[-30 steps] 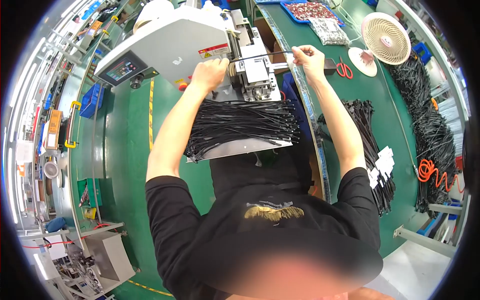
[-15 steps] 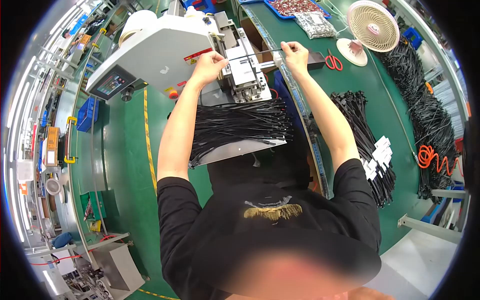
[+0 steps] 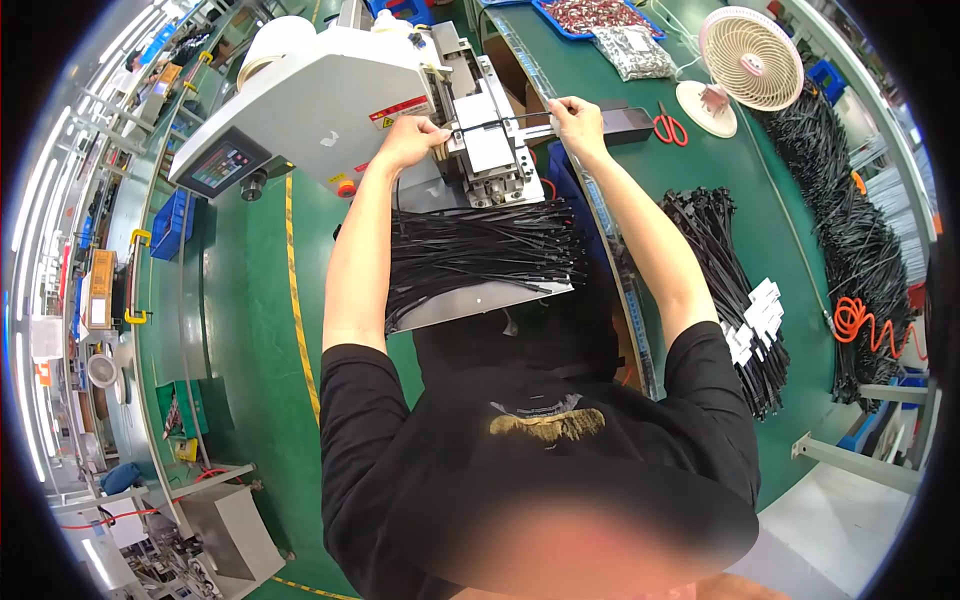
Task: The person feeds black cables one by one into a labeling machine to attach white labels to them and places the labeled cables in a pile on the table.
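Left hand (image 3: 412, 142): fingers are closing together on a thin black strip (image 3: 490, 124) at its left part, just beside the grey housing of the machine (image 3: 330, 90). Right hand (image 3: 580, 128): thumb and fingers are pinching the same strip farther right, near the edge of the green counter (image 3: 770, 210). Between the two hands the strip is running roughly straight, slanting slightly up to the right, and is crossing over the white plate (image 3: 488, 150) of the machine. Whether it is touching the plate, cannot tell.

Nearer the body, a pile of black strips (image 3: 485, 245) is lying crosswise on a metal tray (image 3: 475, 302), whose front edge is showing below the pile. On the machine, a screen (image 3: 220, 165) is glowing at the left and a red button (image 3: 346, 188) is sitting lower on the housing.

On the counter, a dark box (image 3: 627, 125) is lying just beyond the right hand, with red-handled scissors (image 3: 670, 128) resting near it. A round fan (image 3: 752, 62) is standing farther right. A bundle of black strips (image 3: 705, 225) is lying right of the right forearm, white labels (image 3: 765, 305) covering part of it. An orange coiled hose (image 3: 852, 318) is hanging at far right.
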Demonstrator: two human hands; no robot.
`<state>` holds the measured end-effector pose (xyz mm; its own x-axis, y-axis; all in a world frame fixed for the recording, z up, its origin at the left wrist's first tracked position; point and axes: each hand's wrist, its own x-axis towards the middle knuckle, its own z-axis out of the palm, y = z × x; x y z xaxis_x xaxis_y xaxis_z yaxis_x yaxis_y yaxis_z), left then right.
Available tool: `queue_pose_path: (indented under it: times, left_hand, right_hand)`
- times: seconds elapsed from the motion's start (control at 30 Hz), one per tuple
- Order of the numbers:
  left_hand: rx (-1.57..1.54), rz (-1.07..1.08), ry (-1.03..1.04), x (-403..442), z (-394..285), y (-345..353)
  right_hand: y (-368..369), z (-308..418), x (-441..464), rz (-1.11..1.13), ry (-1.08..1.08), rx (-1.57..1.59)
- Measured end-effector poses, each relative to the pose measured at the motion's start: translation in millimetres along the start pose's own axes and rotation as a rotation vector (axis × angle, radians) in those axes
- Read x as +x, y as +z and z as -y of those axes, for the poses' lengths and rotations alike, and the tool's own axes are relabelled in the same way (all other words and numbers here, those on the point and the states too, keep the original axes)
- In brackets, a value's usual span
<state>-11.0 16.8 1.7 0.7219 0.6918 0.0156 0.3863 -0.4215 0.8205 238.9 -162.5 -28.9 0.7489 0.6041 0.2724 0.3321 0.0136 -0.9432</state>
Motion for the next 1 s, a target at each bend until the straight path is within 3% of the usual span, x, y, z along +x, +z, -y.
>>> queue_pose_path:
  times: [0.27,0.37,0.5,1.0]
  left_hand:
    - [0.038,0.017,-0.004,0.1,-0.8,-1.0]
    - [0.026,0.007,0.042,-3.3,0.2,-0.9]
    - [0.014,0.05,-0.065,-9.3,-15.2,-2.6]
    - [-0.011,0.05,-0.051,-6.1,-5.0,4.6]
  right_hand:
    - [-4.2,8.8,-1.8,0.093,0.025,-0.229]
    - [-3.4,4.9,2.1,0.113,-0.057,-0.3]
    - [-1.5,17.2,-5.4,0.085,-0.04,-0.24]
    - [-2.1,5.4,0.5,0.115,-0.006,-0.166]
